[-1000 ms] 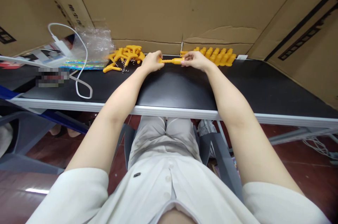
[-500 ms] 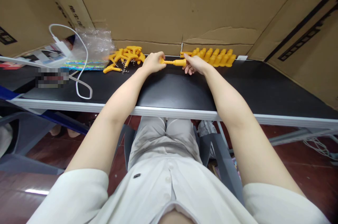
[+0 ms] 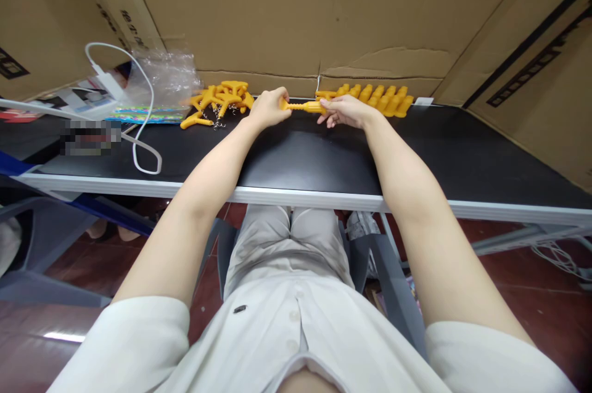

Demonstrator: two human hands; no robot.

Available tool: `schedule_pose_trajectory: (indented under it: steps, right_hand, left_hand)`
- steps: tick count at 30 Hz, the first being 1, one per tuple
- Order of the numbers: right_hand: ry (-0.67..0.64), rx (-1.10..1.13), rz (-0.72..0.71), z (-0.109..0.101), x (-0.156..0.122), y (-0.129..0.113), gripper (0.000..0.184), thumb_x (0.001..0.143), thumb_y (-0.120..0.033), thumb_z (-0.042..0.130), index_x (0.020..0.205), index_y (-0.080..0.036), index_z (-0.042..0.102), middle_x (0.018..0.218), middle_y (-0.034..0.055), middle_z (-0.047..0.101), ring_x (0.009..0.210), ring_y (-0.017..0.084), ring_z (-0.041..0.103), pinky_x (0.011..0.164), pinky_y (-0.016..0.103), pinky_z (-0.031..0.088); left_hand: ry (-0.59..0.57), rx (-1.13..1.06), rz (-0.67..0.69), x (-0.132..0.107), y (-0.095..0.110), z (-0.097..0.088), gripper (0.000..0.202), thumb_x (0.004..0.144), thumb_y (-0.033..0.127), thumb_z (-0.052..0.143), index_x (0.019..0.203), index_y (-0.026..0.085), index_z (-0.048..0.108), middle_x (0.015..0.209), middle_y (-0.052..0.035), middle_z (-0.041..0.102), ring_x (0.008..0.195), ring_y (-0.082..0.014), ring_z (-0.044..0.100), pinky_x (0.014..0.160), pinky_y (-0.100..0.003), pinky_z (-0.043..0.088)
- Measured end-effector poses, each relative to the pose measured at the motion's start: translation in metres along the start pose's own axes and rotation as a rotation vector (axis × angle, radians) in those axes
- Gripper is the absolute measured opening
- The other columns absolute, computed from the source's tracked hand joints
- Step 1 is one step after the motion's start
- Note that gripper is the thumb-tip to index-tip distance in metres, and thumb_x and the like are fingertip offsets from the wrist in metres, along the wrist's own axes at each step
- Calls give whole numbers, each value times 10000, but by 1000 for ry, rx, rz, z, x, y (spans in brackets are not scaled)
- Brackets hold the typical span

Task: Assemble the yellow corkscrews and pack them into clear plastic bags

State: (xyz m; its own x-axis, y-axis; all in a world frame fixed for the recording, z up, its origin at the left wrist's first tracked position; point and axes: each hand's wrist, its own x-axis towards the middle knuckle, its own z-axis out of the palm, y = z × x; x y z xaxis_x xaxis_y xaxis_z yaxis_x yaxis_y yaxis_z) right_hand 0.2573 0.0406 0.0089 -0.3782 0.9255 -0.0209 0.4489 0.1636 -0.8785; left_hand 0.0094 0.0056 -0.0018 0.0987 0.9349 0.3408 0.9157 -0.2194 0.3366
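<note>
My left hand [image 3: 271,110] is closed around one end of a yellow plastic piece whose thin ribbed shaft [image 3: 296,106] sticks out to the right. The shaft runs into a wider yellow tube [image 3: 313,107], so the two lie in one line just over the tabletop. My right hand [image 3: 346,111] pinches the tube's right end between thumb and index finger, its other fingers loosely spread below. My left fingers hide the far end of the shafted piece. Left of that hand lies a pile of yellow branched handles [image 3: 226,95] with curly metal wires [image 3: 217,116].
Behind my right hand, several yellow bottle-shaped tubes [image 3: 392,100] stand in rows on the black table [image 3: 296,158]. A clear plastic bag [image 3: 161,75] and a white cable [image 3: 150,115] lie at the left. Cardboard walls [image 3: 259,10] enclose the back and sides.
My right hand has shifted slightly and its grip on the tube has turned, with the fingers now more spread. My left hand and the shaft have hardly moved.
</note>
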Motion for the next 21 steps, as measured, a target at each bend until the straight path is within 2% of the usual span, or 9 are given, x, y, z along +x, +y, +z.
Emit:
schedule_pose_trajectory:
  steps: [4, 8, 10, 15, 21]
  right_hand:
    - [-26, 23, 76, 2, 1, -2, 524, 1053, -700, 704, 1129, -181, 695, 723, 82, 760, 467, 165, 619, 576, 316, 626]
    - [-36, 55, 158, 6, 0, -8, 555, 1104, -714, 595, 1043, -168, 667, 583, 53, 674, 321, 109, 441, 355, 210, 387]
    - [-30, 90, 203, 8, -1, -13, 552, 1136, -686, 545, 996, -163, 651, 538, 48, 637, 296, 99, 404, 323, 193, 312]
    - [-5, 148, 346, 16, -6, -22, 571, 1206, -610, 381, 930, -173, 625, 474, 32, 568, 277, 86, 336, 315, 176, 254]
    - [22, 188, 395, 16, -5, -23, 598, 1180, -672, 413, 886, -187, 604, 449, 14, 519, 299, 74, 285, 322, 163, 223]
  left_hand:
    - [-7, 12, -8, -2, 1, -1, 484, 904, 302, 672, 1374, 204, 736, 1219, -127, 787, 1253, -359, 707, 1138, -459, 534]
    - [-6, 8, -7, 0, -2, 1, 495, 901, 299, 675, 1384, 204, 727, 1210, -118, 779, 1262, -361, 699, 1152, -468, 523]
    - [-3, 1, 1, 2, -3, 3, 500, 894, 295, 684, 1385, 211, 723, 1196, -108, 776, 1261, -359, 695, 1163, -477, 515]
    - [-14, 4, -4, 1, -1, 4, 499, 910, 285, 682, 1401, 203, 716, 1226, -138, 771, 1263, -380, 688, 1143, -497, 520]
    - [-22, 14, -19, -2, 3, 2, 511, 916, 281, 688, 1422, 214, 707, 1246, -144, 763, 1277, -375, 685, 1129, -464, 522]
